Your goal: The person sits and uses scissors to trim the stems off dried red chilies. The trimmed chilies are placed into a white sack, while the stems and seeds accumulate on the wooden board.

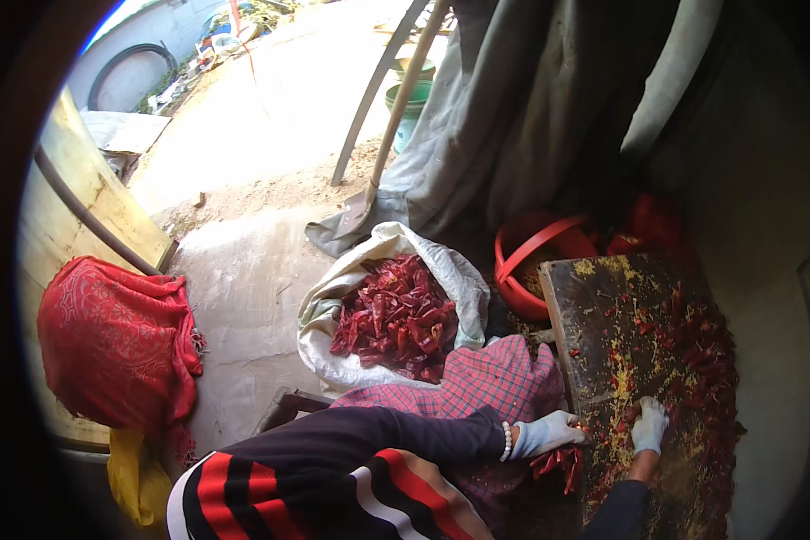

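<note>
My left hand (pixel 547 433), in a pale work glove with a beaded bracelet at the wrist, is closed on a bunch of dried red chillies (pixel 561 466) at the near left edge of a dark wooden board (pixel 597 324). My right hand (pixel 650 425), gloved too, rests over the board with its fingers curled down among red chilli pieces; whether it grips any cannot be told. Yellow seeds (pixel 622 378) are strewn over the board, and more dried chillies (pixel 705 364) are heaped along its right side. A white woven sack (pixel 472 297) full of dried red chillies (pixel 401 314) stands open left of the board.
A red plastic basket (pixel 520 287) with a handle stands behind the board. Checked cloth (pixel 489 378) lies between sack and board. A red patterned cloth (pixel 118 337) covers something at left, above a yellow bag (pixel 135 476). A wooden-handled tool (pixel 405 101) leans by a grey curtain (pixel 445 148).
</note>
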Demonstrator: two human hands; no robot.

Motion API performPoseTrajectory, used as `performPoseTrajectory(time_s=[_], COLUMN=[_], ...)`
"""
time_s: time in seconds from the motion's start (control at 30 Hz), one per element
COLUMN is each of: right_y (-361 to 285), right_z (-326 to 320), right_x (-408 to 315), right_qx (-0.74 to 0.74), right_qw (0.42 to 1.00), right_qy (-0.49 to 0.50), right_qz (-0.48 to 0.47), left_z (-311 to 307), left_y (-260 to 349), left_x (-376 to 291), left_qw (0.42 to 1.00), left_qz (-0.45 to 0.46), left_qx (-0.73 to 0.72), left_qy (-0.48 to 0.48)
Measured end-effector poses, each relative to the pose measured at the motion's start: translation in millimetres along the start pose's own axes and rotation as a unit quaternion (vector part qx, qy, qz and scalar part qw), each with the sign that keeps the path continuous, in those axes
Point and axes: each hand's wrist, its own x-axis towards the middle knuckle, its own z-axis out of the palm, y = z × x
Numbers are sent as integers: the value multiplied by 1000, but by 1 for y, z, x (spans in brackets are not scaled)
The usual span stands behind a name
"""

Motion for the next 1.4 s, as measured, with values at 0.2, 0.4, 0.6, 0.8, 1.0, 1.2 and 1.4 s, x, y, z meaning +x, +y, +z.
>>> performPoseTrajectory(time_s=[0.2, 0.4, 0.6, 0.8, 1.0, 1.2, 1.4], right_y=[4, -2, -20, -118, -181, -167, -163], right_z=[-24, -32, -54, -65, -53, -65, -94], right_x=[-28, -37, -47, -96, -141, -155, -154], right_qx=[431, 627, 667, 510, 436, 438, 424], right_qw=[861, 698, 628, 778, 840, 852, 851], right_qy=[233, 310, 345, 348, 318, 285, 309], right_qz=[135, 152, 206, 117, 52, -41, -3], left_z=[-4, 10, 12, 14, 8, 7, 8], left_y=[0, 16, 15, 17, 17, 19, 18], left_x=[-2, -6, -6, -3, -10, -18, -19], left_qw=[993, 997, 997, 996, 994, 998, 981], left_qz=[21, -6, 1, 64, 95, 50, 112], left_qx=[-114, -78, -78, -33, 49, 30, 141], left_qy=[-34, -21, -9, 56, 38, 33, 65])
